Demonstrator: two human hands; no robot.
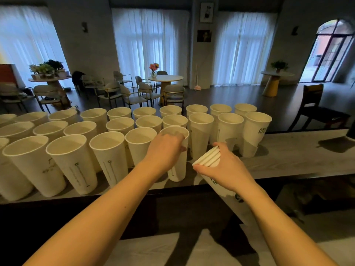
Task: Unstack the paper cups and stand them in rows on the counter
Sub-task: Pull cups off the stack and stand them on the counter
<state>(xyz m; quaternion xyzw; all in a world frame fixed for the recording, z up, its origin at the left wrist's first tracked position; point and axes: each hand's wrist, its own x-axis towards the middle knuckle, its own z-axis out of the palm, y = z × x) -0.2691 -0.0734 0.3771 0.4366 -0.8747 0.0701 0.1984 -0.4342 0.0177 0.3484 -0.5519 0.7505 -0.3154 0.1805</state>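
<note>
Several white paper cups stand upright in three rows on the counter [299, 156], such as the front-row cup [72, 164] and a far-right cup [253, 134]. My left hand [165, 150] grips one tall cup [177, 169] near its rim; the cup stands at the right end of the front row. My right hand [224, 167] holds a tilted stack of nested cups [208, 157], rims pointing up and left, just right of that cup. The lower part of the stack is hidden under my hand and forearm.
The pale wood counter extends to the right of the cups. A dark ledge [134, 196] runs along its near edge. Beyond the counter lies a room with round tables, chairs [317, 110] and curtained windows.
</note>
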